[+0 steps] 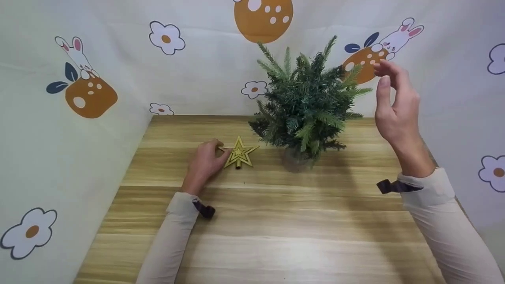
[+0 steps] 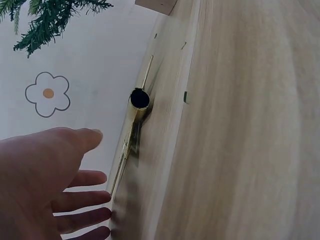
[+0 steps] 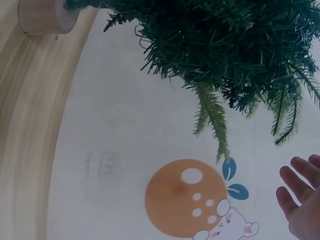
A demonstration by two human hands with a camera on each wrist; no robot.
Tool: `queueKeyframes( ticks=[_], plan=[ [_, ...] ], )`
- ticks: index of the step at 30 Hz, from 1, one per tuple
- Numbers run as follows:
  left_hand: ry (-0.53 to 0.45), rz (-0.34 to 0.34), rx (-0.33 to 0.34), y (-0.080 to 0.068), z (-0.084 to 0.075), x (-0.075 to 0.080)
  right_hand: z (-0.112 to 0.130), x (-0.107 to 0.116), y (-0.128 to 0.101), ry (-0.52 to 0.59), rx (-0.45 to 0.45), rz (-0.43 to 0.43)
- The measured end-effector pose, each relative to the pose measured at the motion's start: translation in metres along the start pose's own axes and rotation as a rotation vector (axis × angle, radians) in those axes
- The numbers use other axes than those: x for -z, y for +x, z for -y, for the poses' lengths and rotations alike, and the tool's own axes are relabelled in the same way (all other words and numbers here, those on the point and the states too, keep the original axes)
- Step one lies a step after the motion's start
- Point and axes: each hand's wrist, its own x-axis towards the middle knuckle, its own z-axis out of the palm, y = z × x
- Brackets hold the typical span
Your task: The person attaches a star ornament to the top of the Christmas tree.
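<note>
Right hand (image 1: 398, 106) spread, the splayed left hand (image 1: 204, 159) perhaps touches the partly hidden star (image 1: 238, 152).

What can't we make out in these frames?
Tree: trunk, head view, hidden by its needles.
Base: right wrist view, partly cut off by the top edge.
Right hand: right wrist view, partly cut off by the right edge.
Star: underside, head view, hidden by its upper face.
Backdrop marks: right wrist view, too faint to read.

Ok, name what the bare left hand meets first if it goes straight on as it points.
The bare left hand would probably meet the gold five-pointed star ornament on the wood-grain table; whether the fingertips touch it is unclear.
</note>
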Motion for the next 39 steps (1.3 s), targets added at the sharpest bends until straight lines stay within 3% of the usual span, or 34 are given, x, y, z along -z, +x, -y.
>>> queueKeyframes(
  ticks=[9, 17, 25, 28, 33, 39],
  plan=[
    [0.048, 0.032, -0.066, -0.001, -0.003, -0.001, 0.018, -0.009, 0.008, 0.051, 0.114, -0.002],
    [0.095, 0.031, -0.099, -0.004, -0.006, -0.008, 0.029, -0.019, 0.013, 0.076, 0.15, 0.02],
    [0.065, 0.024, -0.092, -0.002, -0.009, -0.007, 0.02, -0.029, 0.02, -0.122, 0.231, 0.034],
    [0.069, 0.039, -0.092, -0.001, -0.012, -0.006, 0.017, -0.033, 0.024, -0.109, 0.228, 0.049],
    [0.079, 0.073, -0.075, -0.002, -0.014, -0.004, 0.015, -0.042, 0.029, -0.048, 0.149, 0.132],
    [0.092, 0.113, -0.071, -0.004, -0.013, -0.003, 0.012, -0.045, 0.029, -0.107, 0.077, 0.222]
  ],
)
